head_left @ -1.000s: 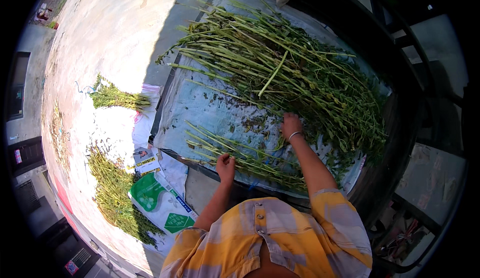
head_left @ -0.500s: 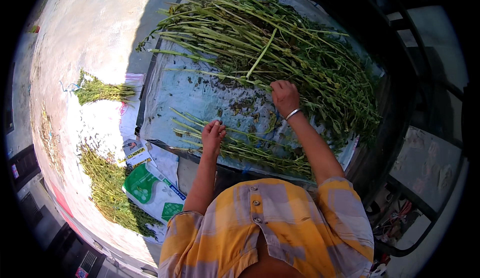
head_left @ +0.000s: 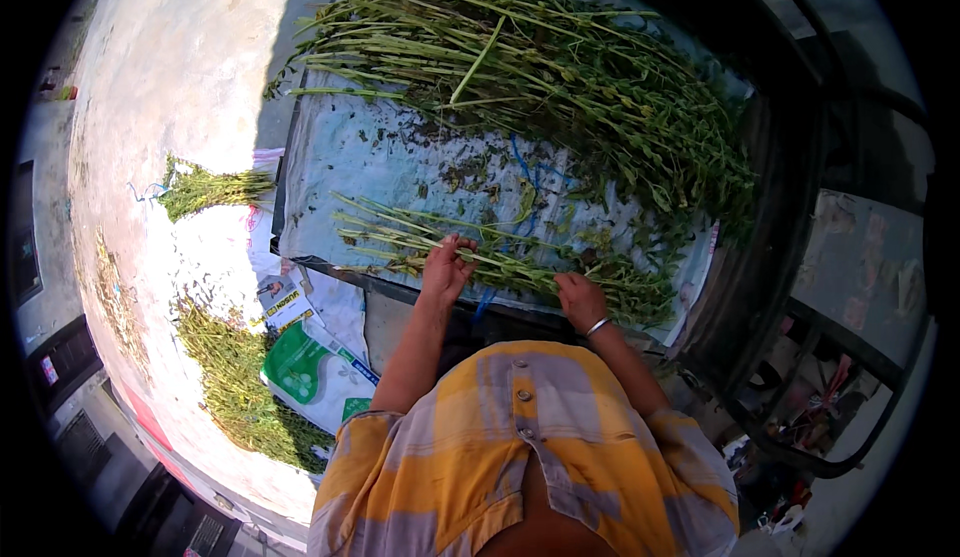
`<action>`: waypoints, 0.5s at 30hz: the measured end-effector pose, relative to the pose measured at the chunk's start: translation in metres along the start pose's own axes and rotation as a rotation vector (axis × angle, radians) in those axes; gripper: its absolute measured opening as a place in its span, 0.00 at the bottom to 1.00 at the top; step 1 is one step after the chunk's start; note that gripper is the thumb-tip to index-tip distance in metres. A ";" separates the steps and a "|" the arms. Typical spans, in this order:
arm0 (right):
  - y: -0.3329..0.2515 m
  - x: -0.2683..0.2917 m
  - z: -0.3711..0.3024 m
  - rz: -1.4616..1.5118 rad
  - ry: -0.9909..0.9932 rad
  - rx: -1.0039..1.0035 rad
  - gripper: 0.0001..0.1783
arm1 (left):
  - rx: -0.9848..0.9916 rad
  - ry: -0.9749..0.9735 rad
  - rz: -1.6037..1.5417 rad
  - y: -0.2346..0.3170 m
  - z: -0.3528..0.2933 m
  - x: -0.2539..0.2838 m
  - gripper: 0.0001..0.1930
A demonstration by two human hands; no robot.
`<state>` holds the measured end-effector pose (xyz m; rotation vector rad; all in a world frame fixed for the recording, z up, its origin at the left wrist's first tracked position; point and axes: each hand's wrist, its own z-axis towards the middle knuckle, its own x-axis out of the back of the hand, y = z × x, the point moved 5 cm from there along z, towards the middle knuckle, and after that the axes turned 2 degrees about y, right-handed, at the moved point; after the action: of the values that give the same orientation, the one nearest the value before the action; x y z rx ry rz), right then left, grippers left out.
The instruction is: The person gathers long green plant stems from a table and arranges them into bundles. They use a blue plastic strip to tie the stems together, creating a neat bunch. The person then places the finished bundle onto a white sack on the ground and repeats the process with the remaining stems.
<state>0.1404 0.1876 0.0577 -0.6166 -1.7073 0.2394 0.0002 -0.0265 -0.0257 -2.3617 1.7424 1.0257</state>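
A small row of leafy green plant stalks (head_left: 520, 275) lies along the near edge of a pale blue sheet. My left hand (head_left: 447, 270) is closed at the row's middle, its fingers pinched round the stems. Farther right, at the leafier part, my right hand (head_left: 582, 303) has its fingers closed on the stalks too; a silver bangle circles that wrist. A much larger pile of long cut stalks (head_left: 500, 67) covers the far side, cut ends to the left and leaves to the right. Loose leaf bits lie on the sheet (head_left: 335, 167) between both groups.
A blue cord (head_left: 527, 172) lies on the sheet. Dark metal framing (head_left: 850, 97) borders the right. On the sunlit ground at left are a small tied bundle (head_left: 210, 189), a heap of drying plants (head_left: 240, 387) and green-and-white printed sacking (head_left: 305, 365).
My right hand has moved from the edge of the large pile toward me, onto the small row. My left hand has shifted slightly right and nearer. The blue cord shows more fully.
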 end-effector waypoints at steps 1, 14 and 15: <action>0.010 -0.013 -0.012 -0.033 -0.022 -0.028 0.10 | 0.062 -0.025 -0.002 -0.020 0.002 0.009 0.16; 0.046 -0.056 -0.012 -0.324 -0.185 -0.273 0.22 | -0.184 0.245 0.252 -0.018 -0.029 0.013 0.11; 0.045 -0.049 -0.009 -0.295 -0.189 -0.257 0.23 | -0.195 0.262 0.264 -0.016 -0.029 0.025 0.11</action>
<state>0.1669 0.1977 -0.0030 -0.5319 -2.0040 -0.1379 0.0321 -0.0532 -0.0216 -2.5304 2.1893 0.9937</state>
